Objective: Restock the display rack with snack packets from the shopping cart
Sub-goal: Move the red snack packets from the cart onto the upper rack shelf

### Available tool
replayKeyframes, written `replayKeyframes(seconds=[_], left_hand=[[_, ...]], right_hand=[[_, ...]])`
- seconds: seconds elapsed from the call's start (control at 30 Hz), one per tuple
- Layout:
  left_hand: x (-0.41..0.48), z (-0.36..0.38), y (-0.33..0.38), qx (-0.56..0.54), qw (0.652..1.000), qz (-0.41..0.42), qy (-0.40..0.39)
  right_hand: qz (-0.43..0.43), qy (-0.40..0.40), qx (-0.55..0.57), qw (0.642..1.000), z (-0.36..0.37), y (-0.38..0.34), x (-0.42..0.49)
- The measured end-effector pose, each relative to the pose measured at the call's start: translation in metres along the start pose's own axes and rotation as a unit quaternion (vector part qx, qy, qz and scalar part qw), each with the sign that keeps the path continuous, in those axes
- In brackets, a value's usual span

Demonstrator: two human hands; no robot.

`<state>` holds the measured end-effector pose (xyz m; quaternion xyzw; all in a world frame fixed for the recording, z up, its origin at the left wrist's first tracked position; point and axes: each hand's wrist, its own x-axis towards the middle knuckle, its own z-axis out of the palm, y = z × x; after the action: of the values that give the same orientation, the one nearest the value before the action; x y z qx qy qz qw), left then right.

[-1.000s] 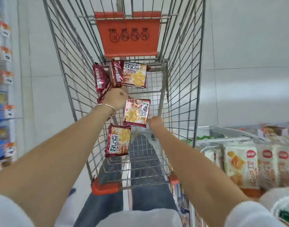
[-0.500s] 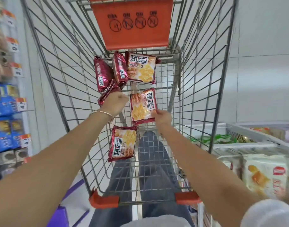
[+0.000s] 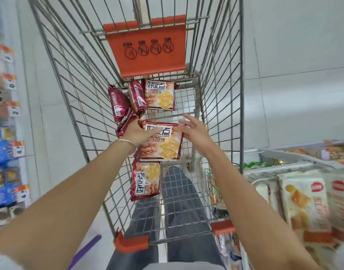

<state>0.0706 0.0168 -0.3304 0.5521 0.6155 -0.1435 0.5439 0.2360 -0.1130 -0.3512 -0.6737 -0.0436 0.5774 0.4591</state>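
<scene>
Several red snack packets lie in the wire shopping cart (image 3: 221, 106). My left hand (image 3: 138, 132) grips the top left corner of one snack packet (image 3: 163, 145), thumb across its front, and holds it above the cart floor. My right hand (image 3: 195, 130) is beside that packet's right edge with fingers spread, holding nothing. Another packet (image 3: 145, 180) lies nearer to me. A face-up packet (image 3: 160, 94) and two packets on edge (image 3: 118, 104) sit at the far end. A dark red packet (image 3: 126, 123) is partly hidden under my left hand.
An orange child-seat flap (image 3: 147, 49) hangs at the cart's far end. The display rack (image 3: 303, 201) with white snack packets is at my right. Shelves with blue packets and price tags (image 3: 3, 152) line the left. My legs show through the cart floor.
My right hand lifted the middle packet toward my left hand, then released it and spread its fingers. My left hand now grips that packet.
</scene>
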Motion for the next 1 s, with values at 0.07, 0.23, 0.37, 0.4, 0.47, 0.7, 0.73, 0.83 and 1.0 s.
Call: replayKeyframes(seconds=[0.07,0.23,0.37,0.4,0.47,0.7,0.73,0.83,1.0], left_hand=[[0.006,-0.004,-0.006,0.000,0.999,0.004,0.051],[0.014,-0.016,-0.002,-0.071,0.981,0.069,0.169],[0.019,-0.029,-0.001,-0.091,0.974,0.069,0.197],[0.020,-0.031,-0.002,-0.092,0.974,0.067,0.197],[0.016,-0.031,-0.002,-0.084,0.974,0.072,0.196],[0.005,-0.028,0.004,-0.079,0.975,0.065,0.195],[0.004,-0.027,0.006,-0.085,0.974,0.071,0.195],[-0.003,-0.025,0.013,-0.066,0.975,0.076,0.196],[-0.009,-0.036,0.028,-0.090,0.970,0.069,0.215]], right_hand=[[0.029,0.092,0.045,0.994,0.007,0.020,0.006],[0.124,-0.036,-0.385,0.914,0.050,0.094,0.014],[0.026,-0.235,-0.546,0.804,0.107,0.121,-0.001],[0.008,-0.249,-0.571,0.782,0.118,0.119,-0.005],[-0.007,-0.235,-0.605,0.761,0.126,0.122,-0.009],[0.036,-0.224,-0.574,0.787,0.082,0.110,0.002],[0.065,-0.215,-0.523,0.822,0.069,0.108,0.005],[0.126,-0.163,-0.300,0.931,0.033,0.091,0.000],[0.139,-0.143,-0.091,0.976,0.005,0.030,-0.004]])
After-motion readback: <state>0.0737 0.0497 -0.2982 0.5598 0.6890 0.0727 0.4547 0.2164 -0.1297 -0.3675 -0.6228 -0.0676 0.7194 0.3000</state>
